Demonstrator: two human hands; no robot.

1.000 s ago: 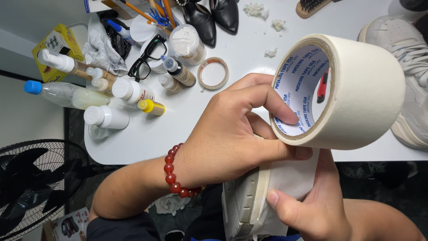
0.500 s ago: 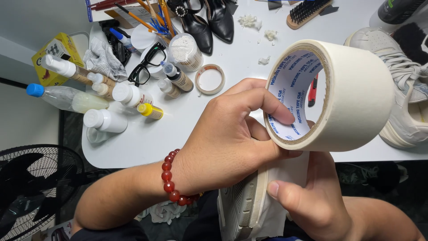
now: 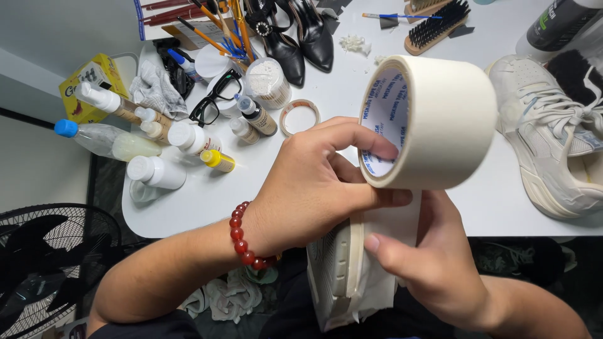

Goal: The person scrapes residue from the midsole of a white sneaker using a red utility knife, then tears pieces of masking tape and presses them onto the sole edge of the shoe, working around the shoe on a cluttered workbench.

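Tape roll held just above the white shoe, both in the hands below the desk edge.

The tape roll stands on edge, its hole facing left; the left hand closes on it, fingers hooked through the core. The shoe runs up-down, sole leftward, gripped by the closed right hand against the desk.

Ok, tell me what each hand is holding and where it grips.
The left hand holds the tape roll, a finger hooked inside its core. The right hand grips the white shoe at its side, thumb on the taped part.
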